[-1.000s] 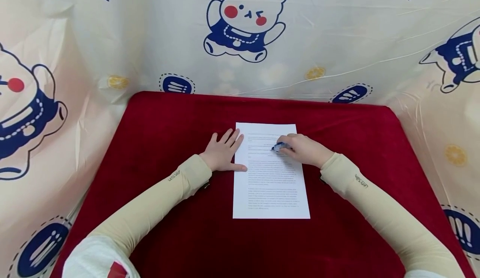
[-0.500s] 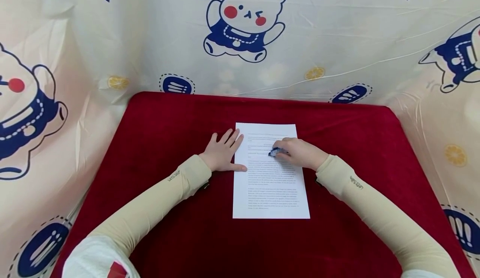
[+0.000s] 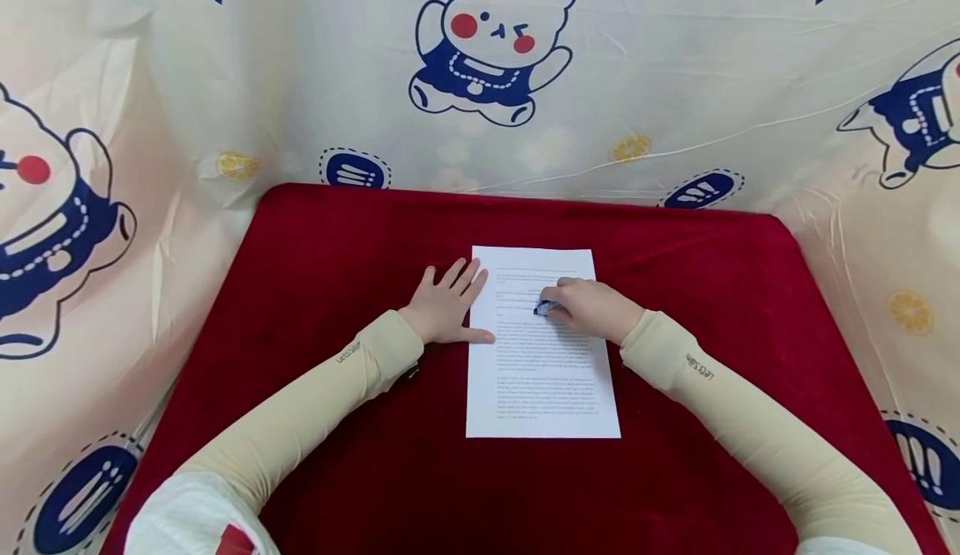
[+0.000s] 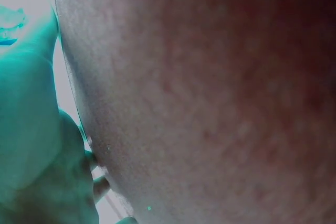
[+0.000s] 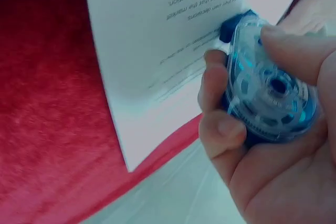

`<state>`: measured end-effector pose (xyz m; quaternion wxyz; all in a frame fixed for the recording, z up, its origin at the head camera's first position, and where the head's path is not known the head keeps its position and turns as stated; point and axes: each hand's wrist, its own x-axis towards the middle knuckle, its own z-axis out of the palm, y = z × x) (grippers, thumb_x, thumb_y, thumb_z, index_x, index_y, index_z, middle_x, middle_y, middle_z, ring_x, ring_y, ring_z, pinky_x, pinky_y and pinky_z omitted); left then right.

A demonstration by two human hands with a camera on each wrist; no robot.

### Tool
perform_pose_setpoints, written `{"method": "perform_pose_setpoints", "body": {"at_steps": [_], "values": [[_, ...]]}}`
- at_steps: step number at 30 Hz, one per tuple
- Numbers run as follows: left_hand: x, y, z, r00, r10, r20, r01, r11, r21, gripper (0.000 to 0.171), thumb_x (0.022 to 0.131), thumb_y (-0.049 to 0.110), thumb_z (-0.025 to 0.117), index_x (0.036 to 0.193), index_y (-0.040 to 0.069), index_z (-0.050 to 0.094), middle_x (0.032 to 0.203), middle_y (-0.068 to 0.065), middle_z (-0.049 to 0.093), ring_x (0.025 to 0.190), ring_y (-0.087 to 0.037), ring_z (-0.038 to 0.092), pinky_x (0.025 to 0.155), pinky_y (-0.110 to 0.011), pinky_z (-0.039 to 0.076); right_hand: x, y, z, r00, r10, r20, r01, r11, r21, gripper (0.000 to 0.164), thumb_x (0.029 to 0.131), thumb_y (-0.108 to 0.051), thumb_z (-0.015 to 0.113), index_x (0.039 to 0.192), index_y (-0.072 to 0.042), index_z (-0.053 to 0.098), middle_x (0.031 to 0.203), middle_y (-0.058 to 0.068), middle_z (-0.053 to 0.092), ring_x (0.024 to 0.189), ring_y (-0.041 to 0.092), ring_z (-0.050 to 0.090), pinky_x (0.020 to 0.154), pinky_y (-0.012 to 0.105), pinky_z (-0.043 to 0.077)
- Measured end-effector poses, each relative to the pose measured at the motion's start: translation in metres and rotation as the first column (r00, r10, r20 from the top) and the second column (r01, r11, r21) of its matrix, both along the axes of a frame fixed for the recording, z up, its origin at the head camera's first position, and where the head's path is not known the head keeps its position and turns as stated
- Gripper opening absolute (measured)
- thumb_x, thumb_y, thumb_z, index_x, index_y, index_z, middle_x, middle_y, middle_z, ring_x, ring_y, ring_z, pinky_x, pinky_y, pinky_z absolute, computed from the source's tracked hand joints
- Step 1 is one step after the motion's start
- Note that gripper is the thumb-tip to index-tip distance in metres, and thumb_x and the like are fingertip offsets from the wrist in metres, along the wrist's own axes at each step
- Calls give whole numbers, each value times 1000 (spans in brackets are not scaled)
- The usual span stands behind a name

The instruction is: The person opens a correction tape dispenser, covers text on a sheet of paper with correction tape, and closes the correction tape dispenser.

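A white printed sheet of paper lies on the red cloth. My left hand rests with fingers spread on the sheet's left edge, the thumb pointing right across it. In the left wrist view that hand shows tinted green at the left side. My right hand grips a correction tape dispenser with a clear case and blue parts, thumb on one side and fingers curled round the other. Its dark blue tip is at the printed lines in the upper part of the sheet; whether it touches cannot be told.
A red velvety cloth covers the table. Behind and at both sides hangs a pale curtain with cartoon bears. A blurred reddish-brown surface fills most of the left wrist view.
My right hand has moved left and slightly down the sheet with the correction tape dispenser. The left hand and the paper have stayed in place.
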<state>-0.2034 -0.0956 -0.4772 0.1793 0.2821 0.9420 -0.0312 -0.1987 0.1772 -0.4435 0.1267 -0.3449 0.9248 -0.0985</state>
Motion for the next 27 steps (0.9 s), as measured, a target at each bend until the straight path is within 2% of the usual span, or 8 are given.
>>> {"method": "perform_pose_setpoints", "body": {"at_steps": [6,13,22,27], "values": [[-4,0,-5,1000,11,-1,-11,1000,-20,116,89,85,50,169,13,5,176,-9,1,161,-34,1,123,-66,14,2,-9,7,1000,-16,-21,17,999,44,18,95,-8,77,113,-7,76,93,10,69,70,16,62,75,34,59],[-2,1,-4,1000,10,13,-10,1000,-3,116,89,83,52,169,12,8,176,-11,3,161,-34,3,123,-66,14,2,-7,4,999,-48,22,47,996,71,19,96,-9,76,115,-8,76,96,9,69,69,15,60,72,30,56],[-3,1,-14,1000,16,5,-16,1000,-9,119,87,87,50,169,14,5,176,-8,1,162,-33,0,123,-66,13,4,2,4,999,-48,22,46,997,67,20,96,-9,76,116,-8,75,96,8,68,71,15,59,70,29,54],[-2,1,-8,1000,15,-6,-15,1000,14,117,87,84,53,169,12,9,176,-10,4,161,-34,3,122,-67,14,4,8,4,998,-62,23,61,996,67,21,96,-10,76,117,-9,75,96,8,68,70,15,58,70,28,52]]}}
